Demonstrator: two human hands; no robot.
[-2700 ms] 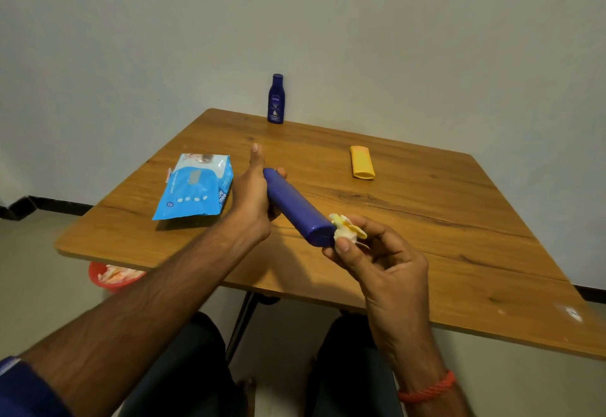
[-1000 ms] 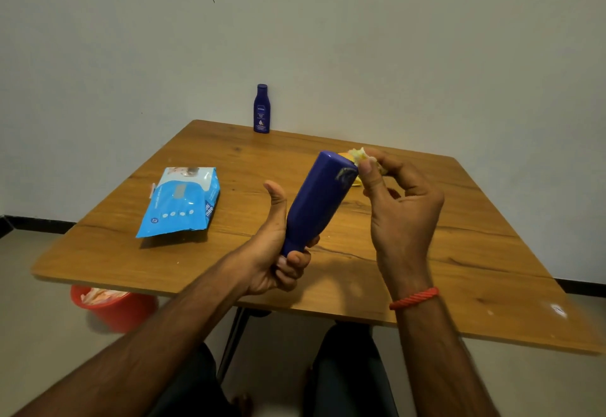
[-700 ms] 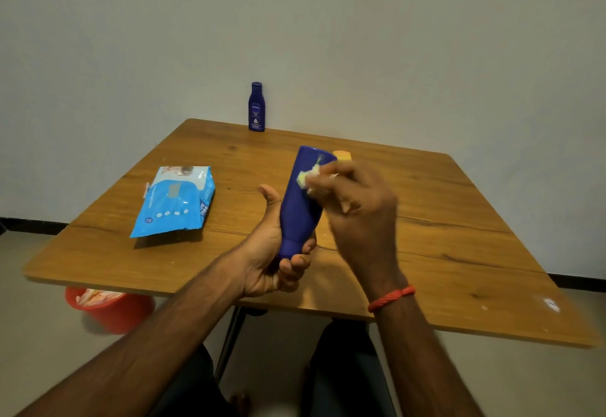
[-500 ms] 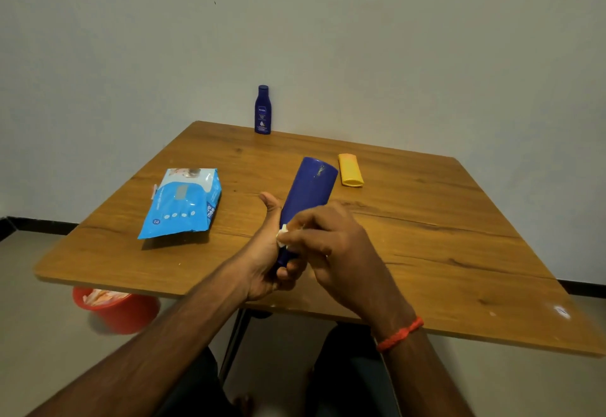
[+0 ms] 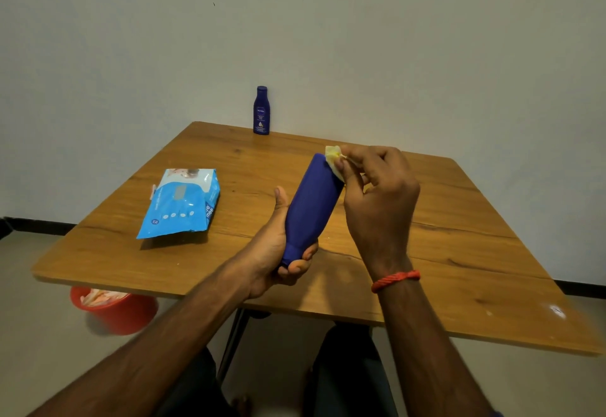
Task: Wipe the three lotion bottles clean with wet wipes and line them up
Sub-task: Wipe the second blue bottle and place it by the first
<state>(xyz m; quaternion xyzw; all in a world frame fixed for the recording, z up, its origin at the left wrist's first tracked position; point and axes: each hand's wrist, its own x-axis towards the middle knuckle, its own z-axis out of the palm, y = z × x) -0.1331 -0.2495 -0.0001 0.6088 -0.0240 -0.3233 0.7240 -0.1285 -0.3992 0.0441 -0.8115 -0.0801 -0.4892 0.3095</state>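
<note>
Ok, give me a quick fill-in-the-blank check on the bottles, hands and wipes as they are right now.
The left hand grips the large blue bottle while the right hand presses a ____ to its upper end.
The small blue bottle stands ____ at the table's far edge.
The wipes pack lies to the ____ of the held bottle.
Missing: wipe; upright; left.

table (image 5: pixel 459 252) is showing wood grain, smooth, with a faint sheen. bottle (image 5: pixel 311 206) is reading as smooth matt blue plastic; small bottle (image 5: pixel 261 111) is looking glossier. pack (image 5: pixel 180 206) is showing shiny, creased plastic film. wipe (image 5: pixel 333 156) is looking like soft crumpled cloth. bucket (image 5: pixel 121 315) is reading as red plastic. wristband (image 5: pixel 395 280) is showing braided thread. wall (image 5: pixel 426 39) is looking matt.
</note>
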